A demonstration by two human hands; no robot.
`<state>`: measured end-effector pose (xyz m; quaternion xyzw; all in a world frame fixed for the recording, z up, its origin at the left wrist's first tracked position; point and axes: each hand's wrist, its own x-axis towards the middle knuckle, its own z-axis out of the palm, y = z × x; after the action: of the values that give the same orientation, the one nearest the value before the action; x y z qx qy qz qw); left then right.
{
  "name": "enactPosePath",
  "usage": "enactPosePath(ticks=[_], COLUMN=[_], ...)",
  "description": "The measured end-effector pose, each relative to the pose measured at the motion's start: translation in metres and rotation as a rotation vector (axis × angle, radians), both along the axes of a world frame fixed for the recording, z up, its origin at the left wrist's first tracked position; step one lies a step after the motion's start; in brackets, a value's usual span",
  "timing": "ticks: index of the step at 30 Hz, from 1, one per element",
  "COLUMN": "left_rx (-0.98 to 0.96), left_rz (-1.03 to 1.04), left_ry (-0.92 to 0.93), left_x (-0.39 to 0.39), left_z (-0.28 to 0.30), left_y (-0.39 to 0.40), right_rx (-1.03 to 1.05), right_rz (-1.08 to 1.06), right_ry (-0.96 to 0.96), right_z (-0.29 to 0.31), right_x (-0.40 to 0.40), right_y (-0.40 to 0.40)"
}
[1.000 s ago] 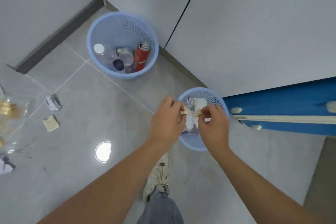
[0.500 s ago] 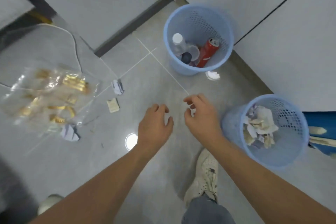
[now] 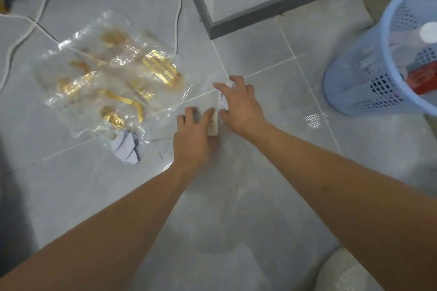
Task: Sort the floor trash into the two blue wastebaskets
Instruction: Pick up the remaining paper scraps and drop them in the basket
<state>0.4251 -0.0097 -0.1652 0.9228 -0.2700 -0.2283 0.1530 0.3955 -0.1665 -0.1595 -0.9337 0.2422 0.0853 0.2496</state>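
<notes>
My left hand [image 3: 192, 136] is low over the grey floor, palm down, its thumb touching a small beige paper scrap [image 3: 213, 126]. My right hand [image 3: 241, 106] is spread beside it, with a crumpled white paper [image 3: 223, 103] lying between thumb and forefinger; the fingers look fairly straight. Another crumpled white paper [image 3: 125, 147] lies on the floor to the left. One blue wastebasket [image 3: 354, 94] stands at the right edge, with a bottle cap and a red can visible inside. The second wastebasket is out of view.
A clear plastic bag [image 3: 111, 78] holding gold-coloured pieces lies on the floor left of my hands. A white cable [image 3: 176, 19] loops around it. A wall corner with dark skirting [image 3: 248, 21] juts in above. My shoe [image 3: 350, 274] is at the bottom right.
My view swung left from the wastebaskets. Both hands, empty after leaving paper in the small basket, dropped to the floor onto the beige scrap and the crumpled paper.
</notes>
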Motion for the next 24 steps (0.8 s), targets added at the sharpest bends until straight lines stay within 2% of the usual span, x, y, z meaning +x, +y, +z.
enactPosePath(ticks=[3, 8, 15, 20, 24], left_rx=[-0.080, -0.203, -0.300, -0.396, -0.450], left_rz=[-0.039, -0.101, -0.267, -0.400, -0.419], left_ry=[-0.001, 0.075, 0.198, 0.307, 0.381], left_x=[0.000, -0.029, -0.138, -0.234, -0.308], left_z=[-0.014, 0.006, 0.135, 0.221, 0.257], left_y=[-0.005, 0.001, -0.054, -0.132, -0.193], right_rx=[-0.074, 0.032, 0.128, 0.020, -0.068], right_rz=[0.064, -0.140, -0.510, -0.765, -0.872], right_ry=[0.009, -0.055, -0.153, -0.189, -0.163], right_z=[-0.018, -0.002, 0.137, 0.232, 0.271], right_x=[-0.007, -0.071, -0.218, -0.341, -0.424], right_y=[-0.007, -0.006, -0.023, -0.066, -0.100])
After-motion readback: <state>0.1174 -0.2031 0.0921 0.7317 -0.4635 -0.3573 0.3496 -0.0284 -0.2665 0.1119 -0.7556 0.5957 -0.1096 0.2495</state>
